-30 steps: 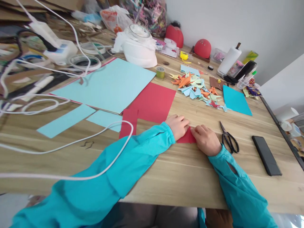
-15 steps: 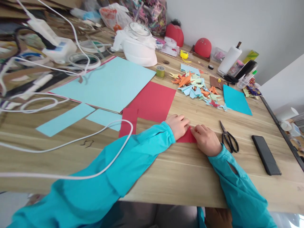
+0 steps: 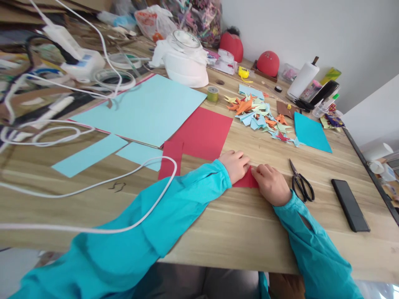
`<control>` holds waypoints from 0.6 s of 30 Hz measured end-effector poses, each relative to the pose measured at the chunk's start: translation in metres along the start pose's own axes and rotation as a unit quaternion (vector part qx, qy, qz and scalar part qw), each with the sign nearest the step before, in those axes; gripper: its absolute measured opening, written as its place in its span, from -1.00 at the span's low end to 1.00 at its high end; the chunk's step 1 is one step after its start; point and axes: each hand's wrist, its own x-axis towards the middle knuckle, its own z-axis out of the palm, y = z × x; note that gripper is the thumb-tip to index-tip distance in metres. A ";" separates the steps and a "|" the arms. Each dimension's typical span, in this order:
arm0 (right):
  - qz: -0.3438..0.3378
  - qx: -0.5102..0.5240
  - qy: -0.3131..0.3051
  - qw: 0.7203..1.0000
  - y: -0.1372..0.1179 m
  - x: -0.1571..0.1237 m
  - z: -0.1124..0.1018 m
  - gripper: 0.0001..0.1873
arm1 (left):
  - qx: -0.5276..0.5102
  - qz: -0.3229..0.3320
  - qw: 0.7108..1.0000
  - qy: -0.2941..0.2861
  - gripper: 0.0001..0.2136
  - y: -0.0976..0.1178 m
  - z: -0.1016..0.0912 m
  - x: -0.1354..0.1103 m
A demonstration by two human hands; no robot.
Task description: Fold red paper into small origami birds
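A small piece of red paper (image 3: 245, 181) lies flat on the wooden table between my hands. My left hand (image 3: 234, 165) presses on its left part, fingers bent and together. On its right side, my right hand (image 3: 270, 182) is closed with the fingertips at the paper's edge; the thumb is mostly hidden. Up and left of the hands are a larger red sheet (image 3: 204, 133) and a red strip (image 3: 171, 160). Black-handled scissors (image 3: 301, 182) rest just right of my right hand.
A white cable (image 3: 156, 207) crosses my left sleeve. Light blue sheets (image 3: 146, 112) lie at left, folded paper cranes (image 3: 260, 116) farther back. A turquoise square (image 3: 312, 132) and a black phone (image 3: 350, 205) are at right. A spool (image 3: 213, 94) stands behind the red sheet.
The whole view has shifted slightly, so things appear a little farther right. Both hands stay on the red paper with almost no visible movement.
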 end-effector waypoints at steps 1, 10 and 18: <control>-0.001 -0.002 -0.002 1.000 0.000 0.000 -0.001 -0.71 | 0.002 0.001 1.000 0.003 -0.73 0.000 0.000 0.000; -0.006 0.004 -0.009 1.000 0.000 0.001 -0.002 -0.74 | 0.035 0.030 0.999 0.007 -0.76 -0.003 0.000 -0.004; 0.001 -0.014 -0.023 1.000 -0.002 0.001 -0.003 -0.73 | 0.019 0.015 1.000 -0.007 -0.72 -0.002 -0.006 -0.004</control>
